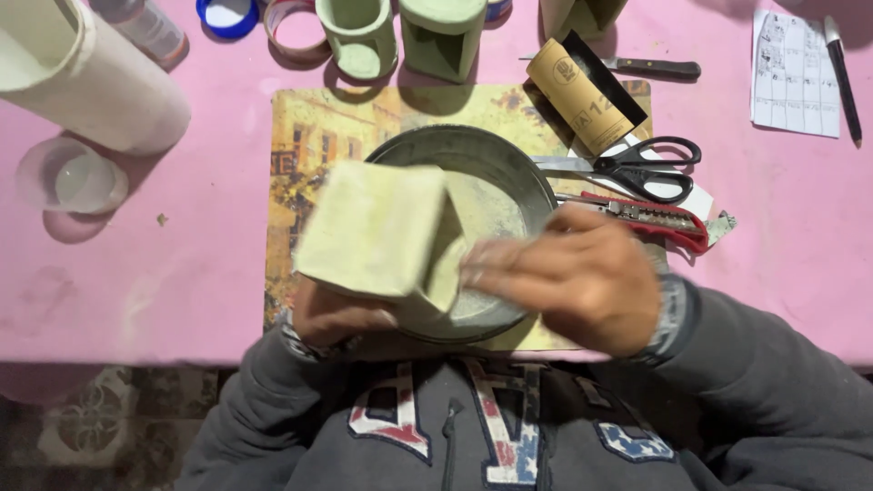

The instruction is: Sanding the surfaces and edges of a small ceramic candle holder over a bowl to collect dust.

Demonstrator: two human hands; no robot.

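My left hand [336, 314] holds a pale green, box-like piece [377, 232] from below, over the near side of a round metal pan [496, 155]. My right hand [568, 273] presses its fingertips against the right end of that piece, blurred by motion; a small scrap may be under the fingers, but I cannot tell. The pan holds a pale dusty layer and rests on a picture placemat [314, 136].
Beyond the pan lie a roll of sandpaper [577, 95], black scissors [641, 168], a red utility knife [650, 218] and a knife [650, 66]. Green moulded pieces [359, 36] stand at the back. At the left lie a white tube [86, 77] and a clear cup [68, 177]; a paper sheet [796, 73] and pen [844, 73] are far right.
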